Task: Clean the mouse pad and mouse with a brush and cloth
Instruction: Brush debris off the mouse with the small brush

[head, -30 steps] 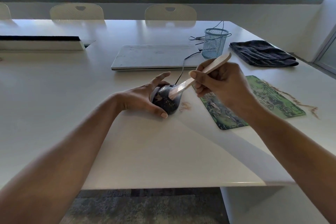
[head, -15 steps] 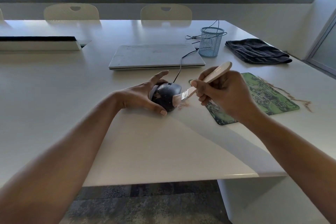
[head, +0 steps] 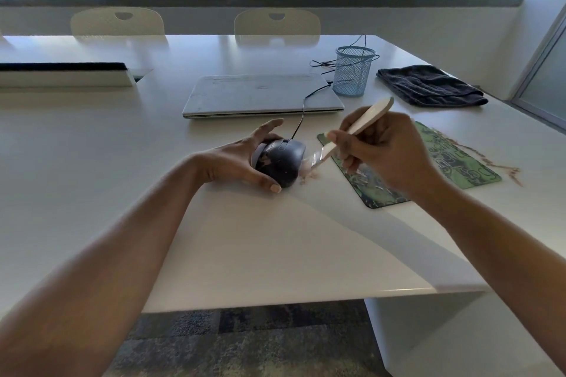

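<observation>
1. Head view shows that the step in hand is the brushing of the mouse (head: 283, 162), which stands on the table (head: 245, 239) about midway between the near and far edges, just left of the mouse pad (head: 453, 168).
2. The left hand (head: 232, 159) grips the mouse from its left side, with the thumb curled along the near end and the forefinger stretched out past the far end.
3. The right hand (head: 382, 156) pinches the pale handle of the brush (head: 358, 127) between thumb and fingers. The bristles are blurred and seem to touch the right side of the mouse.
4. Brown crumbs (head: 309, 176) lie on the table just beside the mouse, and some specks sit on its top, so I judge this step is not finished.
5. More brown dirt (head: 505, 168) lies beside the pad, toward the right edge of the table, so the pad seems not yet cleaned.
6. The dark cloth (head: 428, 86) lies folded near the far right corner, well apart from both hands.
7. The next move, in my judgement, calls for short light strokes over the top of the mouse. The left hand must hold it firm against the pull of the cable (head: 301, 113).
</observation>
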A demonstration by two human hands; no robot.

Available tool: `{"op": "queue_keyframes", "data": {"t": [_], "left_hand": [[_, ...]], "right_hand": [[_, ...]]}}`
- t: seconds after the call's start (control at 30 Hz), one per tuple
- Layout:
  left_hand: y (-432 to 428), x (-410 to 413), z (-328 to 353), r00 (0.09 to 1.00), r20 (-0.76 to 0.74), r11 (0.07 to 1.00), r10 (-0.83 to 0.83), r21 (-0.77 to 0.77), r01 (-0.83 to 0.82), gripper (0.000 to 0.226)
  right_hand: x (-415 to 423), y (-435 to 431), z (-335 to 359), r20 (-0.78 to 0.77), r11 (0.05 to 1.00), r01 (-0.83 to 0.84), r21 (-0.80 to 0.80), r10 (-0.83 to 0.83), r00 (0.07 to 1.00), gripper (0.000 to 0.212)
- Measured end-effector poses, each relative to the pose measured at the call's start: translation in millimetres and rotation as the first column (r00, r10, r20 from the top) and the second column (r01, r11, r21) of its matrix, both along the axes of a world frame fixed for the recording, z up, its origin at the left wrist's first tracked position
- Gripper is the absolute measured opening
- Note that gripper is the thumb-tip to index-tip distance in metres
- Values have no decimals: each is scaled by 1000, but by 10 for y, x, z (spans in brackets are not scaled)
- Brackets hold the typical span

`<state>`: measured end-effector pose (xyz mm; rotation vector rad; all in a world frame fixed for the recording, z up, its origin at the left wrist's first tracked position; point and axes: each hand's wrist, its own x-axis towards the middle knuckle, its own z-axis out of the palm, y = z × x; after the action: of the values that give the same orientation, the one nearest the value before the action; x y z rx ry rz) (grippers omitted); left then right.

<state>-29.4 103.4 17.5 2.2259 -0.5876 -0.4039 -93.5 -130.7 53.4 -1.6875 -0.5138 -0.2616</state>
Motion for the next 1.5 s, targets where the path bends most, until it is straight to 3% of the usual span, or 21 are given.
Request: {"op": "queue_keyframes", "data": {"t": [0.17, 0.5, 0.77, 1.03, 1.23, 1.37, 1.5], "left_hand": [[-6, -14, 15, 1000, -9, 1000, 2, -8, -2, 128], [-14, -23, 17, 1000, 10, 1000, 9, -1, -9, 129], [-9, -23, 22, 1000, 1, 1000, -2, 3, 2, 128], [6, -17, 8, 1000, -5, 1000, 13, 13, -13, 126], [11, -10, 5, 1000, 0, 1000, 15, 14, -15, 124], [10, -2, 3, 1000, 4, 1000, 12, 9, -12, 122], [16, 3, -14, 1000, -5, 1000, 0, -15, -1, 121]], "right_hand": [[92, 230, 82, -10, 989, -31, 143, 33, 999, 14], [145, -44, -65, -39, 1000, 17, -15, -18, 999, 12], [270, 106, -37, -129, 977, -12, 211, 40, 991, 10], [392, -14, -32, -92, 999, 23, 42, -19, 996, 13], [600, 31, -56, -162, 978, 141, 151, -116, 980, 11], [649, 59, -97, -237, 979, 151, 133, -117, 964, 14], [664, -41, -64, -202, 978, 205, 32, -195, 960, 20]]}}
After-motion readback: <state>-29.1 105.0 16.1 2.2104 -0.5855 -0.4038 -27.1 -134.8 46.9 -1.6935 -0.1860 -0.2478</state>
